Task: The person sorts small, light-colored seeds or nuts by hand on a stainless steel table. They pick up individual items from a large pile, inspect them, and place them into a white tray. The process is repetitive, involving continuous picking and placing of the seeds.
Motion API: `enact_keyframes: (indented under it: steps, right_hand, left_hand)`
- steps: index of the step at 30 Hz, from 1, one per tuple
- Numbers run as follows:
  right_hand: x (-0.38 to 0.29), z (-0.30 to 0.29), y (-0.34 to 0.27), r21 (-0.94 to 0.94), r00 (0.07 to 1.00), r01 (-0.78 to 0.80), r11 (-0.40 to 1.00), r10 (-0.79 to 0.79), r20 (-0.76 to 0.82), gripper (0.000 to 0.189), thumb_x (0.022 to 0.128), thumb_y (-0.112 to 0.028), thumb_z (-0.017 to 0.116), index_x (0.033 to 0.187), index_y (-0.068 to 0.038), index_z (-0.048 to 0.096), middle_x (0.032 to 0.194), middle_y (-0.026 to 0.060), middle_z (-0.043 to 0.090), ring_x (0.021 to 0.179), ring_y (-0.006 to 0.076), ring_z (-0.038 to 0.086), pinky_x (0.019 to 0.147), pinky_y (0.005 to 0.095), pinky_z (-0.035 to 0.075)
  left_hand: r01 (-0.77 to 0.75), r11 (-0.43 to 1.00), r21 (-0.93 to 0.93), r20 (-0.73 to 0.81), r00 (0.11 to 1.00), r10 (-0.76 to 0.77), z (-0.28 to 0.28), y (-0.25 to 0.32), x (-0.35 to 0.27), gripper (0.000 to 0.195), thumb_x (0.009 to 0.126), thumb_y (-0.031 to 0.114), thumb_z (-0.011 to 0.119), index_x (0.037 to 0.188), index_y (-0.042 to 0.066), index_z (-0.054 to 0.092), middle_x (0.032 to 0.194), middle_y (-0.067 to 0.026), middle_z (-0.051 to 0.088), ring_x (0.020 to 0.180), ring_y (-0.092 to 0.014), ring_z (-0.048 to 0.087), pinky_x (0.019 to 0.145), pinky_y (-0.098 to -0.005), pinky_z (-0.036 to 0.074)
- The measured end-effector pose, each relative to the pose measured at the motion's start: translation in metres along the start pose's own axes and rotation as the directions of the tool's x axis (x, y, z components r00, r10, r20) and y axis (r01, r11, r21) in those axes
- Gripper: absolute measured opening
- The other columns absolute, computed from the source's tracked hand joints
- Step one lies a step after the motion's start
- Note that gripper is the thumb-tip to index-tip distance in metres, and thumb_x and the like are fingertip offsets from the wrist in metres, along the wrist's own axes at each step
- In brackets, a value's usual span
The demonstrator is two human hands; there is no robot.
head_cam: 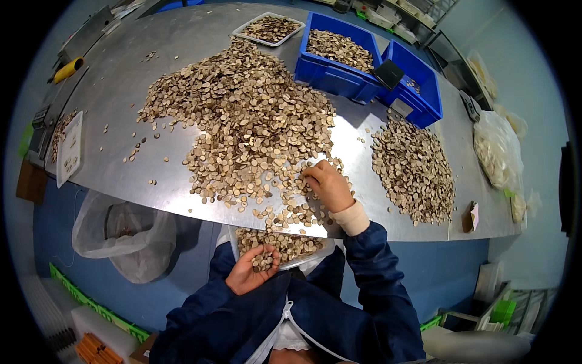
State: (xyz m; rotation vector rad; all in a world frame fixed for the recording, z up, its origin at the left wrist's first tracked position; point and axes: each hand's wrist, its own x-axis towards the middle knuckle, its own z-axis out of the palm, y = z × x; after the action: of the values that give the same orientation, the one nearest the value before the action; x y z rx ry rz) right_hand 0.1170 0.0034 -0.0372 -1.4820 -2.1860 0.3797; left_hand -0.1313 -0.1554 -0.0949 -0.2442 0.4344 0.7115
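Note:
A large heap of small round dried slices (254, 104), beige with darker edges, spreads across the steel table (122, 177) before me. My right hand (329, 184) is at the heap's near right side, fingers bent down to the scattered slices; whether a slice is pinched there is hidden. Cupped palm up, my left hand (250, 273) holds a handful of slices (263, 261). It is over a white plastic tub (325, 250) of slices on my lap, under the table's front edge. Some slices lie right at that edge above the tub.
A second slice pile (413, 168) lies at right. Behind stand two blue crates (334, 77), a black device on their rims, and a white tray (298, 28) of slices. At left are another white tray (70, 150) and a plastic bag (122, 232). Filled bags (498, 148) sit far right.

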Motion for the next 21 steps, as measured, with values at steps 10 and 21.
enact_keyframes:
  steps: [10, 21]
  right_hand:
    - [0.001, 0.01, -0.014, -0.094, 0.999, 0.034, 0.995, -0.033, 0.008, 0.006, 0.083, -0.012, 0.061, 0.088, -0.009, 0.061, 0.085, 0.0101, 0.057, 0.075, 0.0307, 0.061, 0.066, 0.0398, 0.05]
    - [-0.004, -0.035, 0.063, -0.166, 0.989, -0.146, 0.975, 0.141, -0.045, 0.025, 0.083, -0.001, 0.052, 0.104, -0.006, 0.065, 0.093, 0.0179, 0.06, 0.084, 0.0366, 0.06, 0.074, 0.0408, 0.051]
  left_hand:
    - [-0.007, 1.0, 0.026, -0.036, 0.999, 0.008, 0.006, 0.001, -0.001, 0.024, 0.1, 0.022, 0.044, 0.104, 0.003, 0.057, 0.099, -0.0114, 0.061, 0.091, -0.023, 0.061, 0.082, -0.0336, 0.053]
    - [-0.011, 0.999, 0.037, -0.088, 0.996, 0.015, 0.012, 0.0, -0.001, 0.022, 0.099, 0.02, 0.046, 0.103, 0.002, 0.057, 0.096, -0.0113, 0.06, 0.088, -0.024, 0.06, 0.08, -0.0332, 0.053]
